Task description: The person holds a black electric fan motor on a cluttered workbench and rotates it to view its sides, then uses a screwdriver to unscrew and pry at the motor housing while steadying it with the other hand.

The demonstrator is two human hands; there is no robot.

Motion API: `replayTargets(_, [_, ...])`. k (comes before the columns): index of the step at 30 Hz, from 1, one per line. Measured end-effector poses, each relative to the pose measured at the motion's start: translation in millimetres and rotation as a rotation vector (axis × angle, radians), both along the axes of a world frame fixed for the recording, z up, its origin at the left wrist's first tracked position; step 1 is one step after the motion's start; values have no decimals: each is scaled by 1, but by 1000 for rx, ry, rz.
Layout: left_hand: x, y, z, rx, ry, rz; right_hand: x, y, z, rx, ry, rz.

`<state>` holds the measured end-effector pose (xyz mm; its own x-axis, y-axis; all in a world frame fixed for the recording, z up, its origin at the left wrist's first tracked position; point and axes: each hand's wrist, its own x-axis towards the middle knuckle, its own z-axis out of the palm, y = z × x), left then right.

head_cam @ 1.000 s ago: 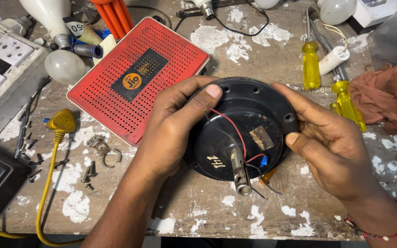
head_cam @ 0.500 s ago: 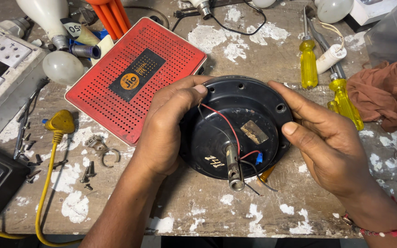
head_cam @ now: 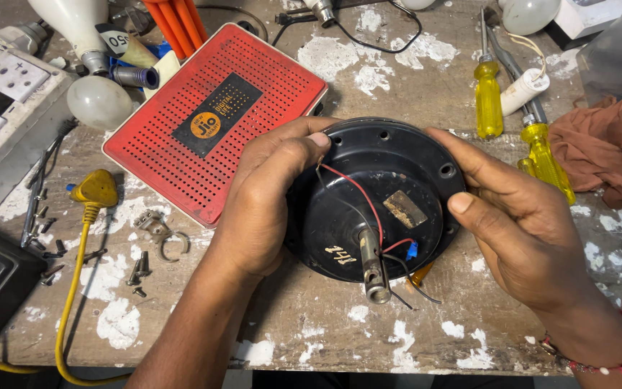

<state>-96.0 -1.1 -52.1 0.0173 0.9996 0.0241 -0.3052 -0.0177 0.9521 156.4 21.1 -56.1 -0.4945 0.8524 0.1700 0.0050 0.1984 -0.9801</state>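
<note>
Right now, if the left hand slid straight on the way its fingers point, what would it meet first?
Probably the yellow screwdriver: the left hand points up and right across the black round motor housing it grips. Depth is unclear.

black round motor housing (head_cam: 379, 198) turned slightly, shaft (head_cam: 372, 263) now nearer upright

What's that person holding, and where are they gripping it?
A round black motor housing, gripped at its rim from both sides: the left hand wraps the left edge, and the right hand clasps the right edge with its thumb on the top face.
</note>
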Motion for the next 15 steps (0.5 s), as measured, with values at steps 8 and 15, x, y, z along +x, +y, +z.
replayTargets(8, [1,4,-8,-56,-83,20,-1,2,-2,-48,-39,-46])
replayTargets(15, [1,2,-9,-123,-160,9,-4,3,-5,-95,1,-32])
